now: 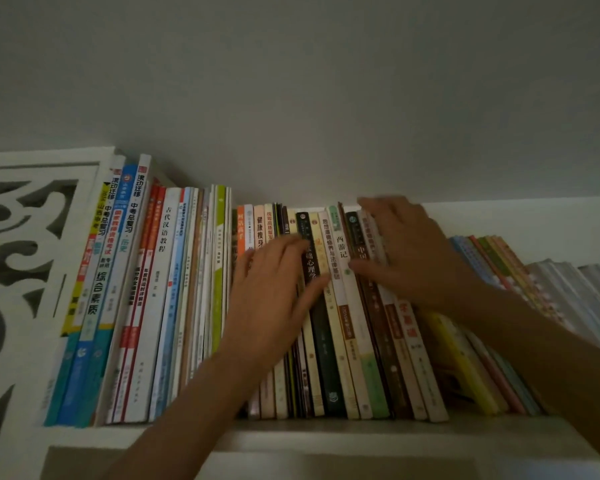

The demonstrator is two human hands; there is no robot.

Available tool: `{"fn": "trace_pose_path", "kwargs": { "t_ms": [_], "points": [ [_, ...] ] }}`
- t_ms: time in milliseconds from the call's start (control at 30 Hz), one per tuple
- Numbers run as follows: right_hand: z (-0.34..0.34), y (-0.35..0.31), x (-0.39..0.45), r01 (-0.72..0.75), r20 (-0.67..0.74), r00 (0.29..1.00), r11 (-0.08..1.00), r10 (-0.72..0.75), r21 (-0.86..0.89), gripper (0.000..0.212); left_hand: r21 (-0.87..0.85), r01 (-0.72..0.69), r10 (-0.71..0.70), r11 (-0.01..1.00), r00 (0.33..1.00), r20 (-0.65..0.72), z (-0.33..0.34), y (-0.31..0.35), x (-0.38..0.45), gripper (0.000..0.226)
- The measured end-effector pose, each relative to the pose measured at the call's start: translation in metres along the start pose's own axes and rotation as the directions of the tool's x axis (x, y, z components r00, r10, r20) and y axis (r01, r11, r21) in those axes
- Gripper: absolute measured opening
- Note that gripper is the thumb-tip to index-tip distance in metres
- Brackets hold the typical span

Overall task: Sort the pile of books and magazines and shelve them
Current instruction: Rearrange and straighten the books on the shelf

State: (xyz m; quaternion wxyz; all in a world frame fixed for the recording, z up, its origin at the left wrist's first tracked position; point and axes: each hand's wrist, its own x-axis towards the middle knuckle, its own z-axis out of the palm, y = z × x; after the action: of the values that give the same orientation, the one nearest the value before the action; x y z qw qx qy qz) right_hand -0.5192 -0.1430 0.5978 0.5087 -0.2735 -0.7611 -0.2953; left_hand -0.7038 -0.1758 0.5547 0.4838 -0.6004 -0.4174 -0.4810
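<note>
Books (194,289) all over a white shelf (326,433), spines out, pretty dim light. Far left: carved white end panel (32,237), then tall workbooks (111,278) with blue and yellow spines leaning a touch against it. Next, a run of thin tall paperbacks (201,271), white, pale blue and green, packed upright. Middle: shorter books (340,306), orange, cream, dark green, brown, also upright and tight. Left hand (274,289) laid flat on those spines, fingers straight and spread, pressing rather than holding anything. Right hand (406,247) up at the top edge of the next few spines, fingers hooked loosely over them; motion blur there, so can't tell if that grip is actually closed on a book or just nudging the row. Further right, yellow-spined books (461,362) tipped over at a slant, then pastel thin ones (499,268) leaning harder, then what looks like greyish magazines (568,292) slumped almost flat.

Guessing mostly done: left and middle sections shelved and grouped by height. Still left, probably: squaring up the middle, standing the right end straight. No loose pile anywhere in view, so no clue how much remains off-shelf.
</note>
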Motion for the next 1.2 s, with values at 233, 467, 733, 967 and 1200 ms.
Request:
{"fn": "trace_pose_path", "kwargs": {
  "t_ms": [233, 467, 733, 967, 1200],
  "points": [
    [0.017, -0.010, 0.056, 0.033, 0.155, 0.987, 0.996, -0.045, 0.077, 0.056, 0.172, -0.036, 0.006, 0.984, 0.985, 0.170, 0.006, -0.020, 0.058, 0.082],
    [0.017, -0.019, 0.055, 0.062, 0.063, 0.996, 0.997, -0.060, -0.040, 0.044, 0.169, -0.092, 0.075, 0.981, 0.992, 0.106, 0.010, -0.021, 0.049, 0.087],
    [0.013, -0.016, 0.054, -0.055, 0.095, 0.995, 0.942, 0.024, 0.332, 0.045, -0.129, 0.098, -0.077, 0.987, 0.985, 0.155, -0.014, -0.037, 0.053, 0.116],
    [0.014, -0.018, 0.054, -0.064, 0.046, 0.998, 0.948, 0.052, 0.310, 0.034, -0.085, 0.087, -0.068, 0.993, 0.977, 0.200, -0.017, -0.038, 0.064, 0.110],
    [-0.011, -0.025, 0.042, -0.024, -0.013, 0.999, 0.914, 0.032, 0.404, 0.037, -0.085, 0.052, -0.035, 0.995, 0.981, 0.193, -0.014, -0.007, 0.019, 0.107]
  ]
}}
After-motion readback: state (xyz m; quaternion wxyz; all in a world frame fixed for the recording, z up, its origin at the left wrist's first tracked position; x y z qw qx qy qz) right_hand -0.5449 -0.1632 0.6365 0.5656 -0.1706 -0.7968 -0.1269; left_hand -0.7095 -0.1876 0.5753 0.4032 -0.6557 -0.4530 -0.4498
